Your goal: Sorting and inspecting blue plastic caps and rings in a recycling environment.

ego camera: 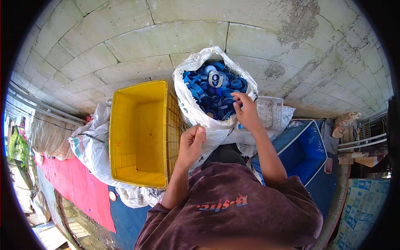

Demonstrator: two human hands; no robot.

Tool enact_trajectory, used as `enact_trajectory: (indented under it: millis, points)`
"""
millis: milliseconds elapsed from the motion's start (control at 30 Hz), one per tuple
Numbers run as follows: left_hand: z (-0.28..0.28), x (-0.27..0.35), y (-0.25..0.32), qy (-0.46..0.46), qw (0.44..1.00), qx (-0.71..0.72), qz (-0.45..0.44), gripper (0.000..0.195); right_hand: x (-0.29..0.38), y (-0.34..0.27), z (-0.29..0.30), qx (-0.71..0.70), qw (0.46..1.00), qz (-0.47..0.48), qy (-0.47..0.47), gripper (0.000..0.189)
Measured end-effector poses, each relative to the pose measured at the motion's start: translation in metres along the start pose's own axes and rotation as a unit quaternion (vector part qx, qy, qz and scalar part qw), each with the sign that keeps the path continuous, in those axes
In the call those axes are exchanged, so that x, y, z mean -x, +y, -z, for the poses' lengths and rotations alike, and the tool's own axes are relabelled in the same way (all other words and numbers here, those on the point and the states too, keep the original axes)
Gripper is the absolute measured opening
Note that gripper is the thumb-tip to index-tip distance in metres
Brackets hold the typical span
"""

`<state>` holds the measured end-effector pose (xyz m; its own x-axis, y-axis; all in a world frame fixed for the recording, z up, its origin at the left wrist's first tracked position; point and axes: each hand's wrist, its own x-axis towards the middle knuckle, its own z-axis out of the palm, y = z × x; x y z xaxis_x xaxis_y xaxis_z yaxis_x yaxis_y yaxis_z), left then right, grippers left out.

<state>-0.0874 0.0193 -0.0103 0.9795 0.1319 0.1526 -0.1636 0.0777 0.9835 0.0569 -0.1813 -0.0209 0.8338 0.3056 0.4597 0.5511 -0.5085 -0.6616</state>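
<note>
An open white woven sack (pixel 203 123) with a frayed rim stands before me, full of blue plastic bottle caps (pixel 215 100). A white ring-shaped piece (pixel 215 78) lies on top of the caps. At the sack's near right rim is my right hand (pixel 247 110), its thumb and fingers apart and loosely bent, with nothing plainly held. My left hand (pixel 192 145) is curled in a fist near the sack's front left side, thumb laid over the fingers. Whether something small is inside that fist is hidden.
Left of the sack stands a yellow plastic crate (pixel 140 134), its opening facing up. A blue plastic crate (pixel 304 156) is at the right, beside a white plastic basket (pixel 268 112). Stuffed white sacks (pixel 93 147) lie at left. Behind rises a block wall (pixel 187 37).
</note>
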Motion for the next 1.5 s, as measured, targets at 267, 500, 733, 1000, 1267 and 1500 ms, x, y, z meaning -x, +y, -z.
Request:
enact_trajectory:
  millis: [267, 500, 733, 1000, 1267, 1500]
  points:
    - [0.001, -0.016, -0.001, 0.058, 0.997, -0.053, 0.013, 0.034, -0.037, 0.041, -0.012, 0.178, 0.95, 0.008, -0.257, 0.026]
    - [-0.022, -0.039, 0.006, 0.083, 0.996, -0.034, 0.016, 0.034, -0.04, 0.051, 0.002, 0.049, 0.983, 0.034, -0.176, 0.019]
    - [-0.041, -0.065, 0.012, 0.011, 0.997, 0.028, 0.076, 0.018, -0.051, 0.045, 0.025, -0.231, 0.965, 0.009, -0.122, 0.019]
    - [-0.074, -0.084, 0.019, 0.046, 0.994, -0.037, 0.096, 0.042, -0.04, 0.014, 0.033, -0.291, 0.942, 0.052, -0.156, 0.016]
    - [-0.06, -0.064, 0.005, 0.105, 0.989, 0.028, 0.103, 0.04, -0.042, 0.01, 0.031, -0.279, 0.93, 0.102, -0.216, 0.019]
    - [-0.048, -0.055, 0.012, 0.154, 0.983, 0.029, 0.099, 0.04, -0.063, 0.044, 0.013, -0.113, 0.969, 0.067, -0.208, 0.016]
